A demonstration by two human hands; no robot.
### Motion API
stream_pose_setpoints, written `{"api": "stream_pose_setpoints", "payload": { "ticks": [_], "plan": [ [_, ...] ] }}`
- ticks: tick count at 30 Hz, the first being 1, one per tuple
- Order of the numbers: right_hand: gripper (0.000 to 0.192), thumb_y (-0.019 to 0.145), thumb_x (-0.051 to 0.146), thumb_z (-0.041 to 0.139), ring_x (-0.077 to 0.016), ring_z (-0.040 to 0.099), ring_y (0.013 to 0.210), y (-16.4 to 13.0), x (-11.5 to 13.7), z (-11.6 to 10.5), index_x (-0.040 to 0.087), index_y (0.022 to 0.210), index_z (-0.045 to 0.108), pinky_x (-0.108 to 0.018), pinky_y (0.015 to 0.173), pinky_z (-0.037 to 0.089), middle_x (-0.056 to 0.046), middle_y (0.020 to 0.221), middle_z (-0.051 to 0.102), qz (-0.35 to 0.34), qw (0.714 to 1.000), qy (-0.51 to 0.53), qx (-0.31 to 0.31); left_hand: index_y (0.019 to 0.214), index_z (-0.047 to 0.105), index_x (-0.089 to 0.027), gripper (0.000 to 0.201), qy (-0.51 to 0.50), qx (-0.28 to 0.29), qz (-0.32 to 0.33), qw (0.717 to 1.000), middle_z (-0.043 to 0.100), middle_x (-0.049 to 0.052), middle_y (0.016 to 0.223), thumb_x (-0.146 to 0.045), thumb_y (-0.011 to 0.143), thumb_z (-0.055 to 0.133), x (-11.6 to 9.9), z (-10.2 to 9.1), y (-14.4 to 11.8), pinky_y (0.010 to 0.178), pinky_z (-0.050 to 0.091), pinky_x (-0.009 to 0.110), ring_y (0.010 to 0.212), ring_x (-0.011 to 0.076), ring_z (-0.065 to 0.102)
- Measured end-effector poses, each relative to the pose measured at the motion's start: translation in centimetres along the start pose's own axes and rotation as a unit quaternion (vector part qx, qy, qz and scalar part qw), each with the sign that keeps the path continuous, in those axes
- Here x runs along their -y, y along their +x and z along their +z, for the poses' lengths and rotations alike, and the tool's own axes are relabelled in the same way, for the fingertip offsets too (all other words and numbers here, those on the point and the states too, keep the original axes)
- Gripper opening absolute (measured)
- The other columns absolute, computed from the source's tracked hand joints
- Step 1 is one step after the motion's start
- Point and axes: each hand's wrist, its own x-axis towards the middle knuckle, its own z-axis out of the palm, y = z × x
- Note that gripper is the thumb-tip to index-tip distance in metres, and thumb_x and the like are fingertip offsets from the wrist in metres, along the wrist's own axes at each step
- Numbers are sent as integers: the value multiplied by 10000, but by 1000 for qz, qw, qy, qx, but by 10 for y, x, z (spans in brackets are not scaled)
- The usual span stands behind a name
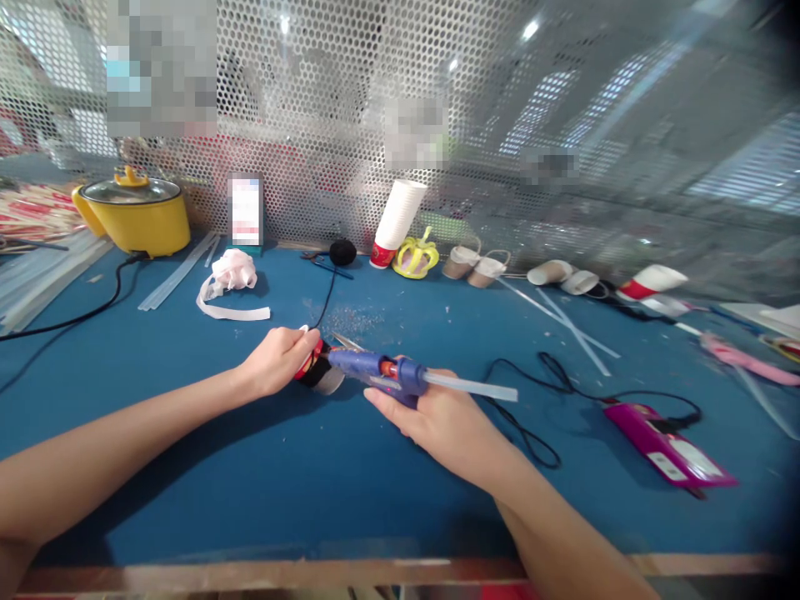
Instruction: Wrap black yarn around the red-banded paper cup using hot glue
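Note:
My right hand (437, 421) grips a blue hot glue gun (381, 372) with a clear glue stick (472, 387) sticking out of its back. The nozzle points left at a paper cup (320, 371) with a red rim, lying on its side on the blue table (262, 475). My left hand (278, 358) holds that cup at its left end. A black thread (326, 302) runs from the cup up to a black ball of yarn (342, 251).
A yellow electric pot (134, 215) stands back left, a phone (245, 210) leans on the perforated wall. White ribbon and cloth (231, 279), a cup stack (397, 214), a yellow crown (416, 257), cut cups (475, 265), loose glue sticks (178, 273), a magenta box (668, 444) and black cord (537, 417) lie about.

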Motion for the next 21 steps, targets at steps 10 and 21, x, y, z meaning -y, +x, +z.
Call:
{"api": "stream_pose_setpoints", "payload": {
  "ticks": [10,21],
  "plan": [
    [267,814,404,490,-137,550,426,6,-5,-4,184,728,612,-244,487,423,31,430,549,83,993,67,44,471,324,-181,476,11,23,49,998,327,-37,454,-474,840,260,0,-1,-5,441,255,216,466,79,285],
    [267,791,392,508,-101,468,348,10,-5,-7,179,634,546,-214,417,407,55,361,461,93,982,152,71,467,326,-179,482,-3,28,78,997,332,-45,453,-461,855,278,4,0,-6,432,248,214,458,71,273]
  ]
}}
